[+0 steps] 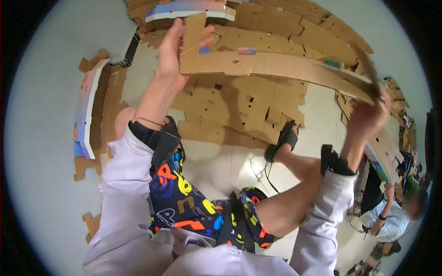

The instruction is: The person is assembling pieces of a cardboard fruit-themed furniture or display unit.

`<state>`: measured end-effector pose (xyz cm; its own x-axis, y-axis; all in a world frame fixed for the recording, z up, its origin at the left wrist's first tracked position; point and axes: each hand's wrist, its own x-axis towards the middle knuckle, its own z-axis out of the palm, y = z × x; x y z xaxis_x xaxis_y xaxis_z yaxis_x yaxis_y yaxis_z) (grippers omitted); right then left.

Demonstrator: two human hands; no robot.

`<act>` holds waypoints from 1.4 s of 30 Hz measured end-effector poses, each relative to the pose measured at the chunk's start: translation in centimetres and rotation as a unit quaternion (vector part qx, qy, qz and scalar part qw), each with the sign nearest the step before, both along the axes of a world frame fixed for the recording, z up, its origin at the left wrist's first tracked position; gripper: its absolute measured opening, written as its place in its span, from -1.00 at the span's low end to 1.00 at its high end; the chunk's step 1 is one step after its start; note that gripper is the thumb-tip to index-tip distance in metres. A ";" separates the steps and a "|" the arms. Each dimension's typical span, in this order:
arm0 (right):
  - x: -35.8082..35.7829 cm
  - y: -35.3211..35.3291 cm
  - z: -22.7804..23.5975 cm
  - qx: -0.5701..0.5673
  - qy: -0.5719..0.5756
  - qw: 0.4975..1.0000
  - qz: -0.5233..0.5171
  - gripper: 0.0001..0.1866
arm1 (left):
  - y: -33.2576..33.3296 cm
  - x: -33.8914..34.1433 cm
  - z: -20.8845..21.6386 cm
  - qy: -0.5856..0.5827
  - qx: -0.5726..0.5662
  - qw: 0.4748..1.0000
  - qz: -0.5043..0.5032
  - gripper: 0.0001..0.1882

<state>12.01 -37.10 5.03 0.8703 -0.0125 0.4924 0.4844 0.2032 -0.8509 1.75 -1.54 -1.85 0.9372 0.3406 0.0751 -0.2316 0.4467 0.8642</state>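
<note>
Out in front of me I hold up a long folded cardboard piece (281, 67), plain brown, with an end flap turned up at each side. My left hand (171, 57) is around its left flap, the palm along the outer side and fingertips showing beyond the flap. At the other end, my right hand (372, 112) grips the lower right corner, fingers closed on the edge. Below the piece, a flat cardboard sheet (202, 108) with small cut-outs lies on the floor.
Printed cardboard pieces stand at the left wall (87, 108) and at the far side (191, 10). More cardboard sheets (271, 23) cover the far floor. My sandalled foot (286, 140) is beside the sheet, near a thin cable (268, 172). Another person (389, 216) works at the right.
</note>
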 end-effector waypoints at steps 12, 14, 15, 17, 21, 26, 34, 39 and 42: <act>-2.4 7.8 -5.8 -0.562 -0.126 0.801 0.163 -0.77 | -13.2 -1.8 -7.6 0.199 0.227 0.840 -0.451 -0.51; -2.8 8.9 -6.9 -0.605 -0.120 0.765 0.187 -0.76 | -15.4 -2.6 -7.9 0.196 0.238 0.812 -0.496 -0.52; -2.8 9.2 -7.2 -0.639 -0.118 0.730 0.212 -0.75 | -16.3 -3.0 -7.8 0.235 0.169 0.802 -0.522 -0.53; -2.6 8.9 -7.3 -0.657 -0.077 0.717 0.218 -0.71 | -16.9 -3.1 -7.5 0.270 0.096 0.787 -0.547 -0.52; -2.2 7.7 -7.2 -0.696 -0.020 0.681 0.227 -0.64 | -15.5 -3.1 -7.1 0.102 0.428 0.748 -0.497 -0.52; -2.8 5.9 -8.0 -0.750 0.043 0.609 0.254 -0.58 | -12.0 -4.3 -8.7 0.042 0.805 0.402 -0.434 -0.56; -4.4 3.9 -11.4 -0.769 0.059 0.568 0.289 -0.60 | -10.3 -5.6 -9.9 0.080 0.733 0.483 -0.471 -0.55; -6.4 3.3 -18.3 -0.809 0.137 0.469 0.326 -0.61 | -9.1 -6.4 -10.8 0.032 0.764 0.494 -0.415 -0.73; -7.8 2.9 -23.8 -0.798 0.162 0.478 0.331 -0.59 | -9.2 -6.8 -10.7 0.074 0.774 0.441 -0.449 -0.74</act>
<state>4.20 -34.23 -18.75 0.4578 0.4845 -0.7454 0.5543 -0.8111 -0.1867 -5.00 -10.73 -12.58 0.6764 -0.5243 -0.5174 -0.4515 -0.8501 0.2712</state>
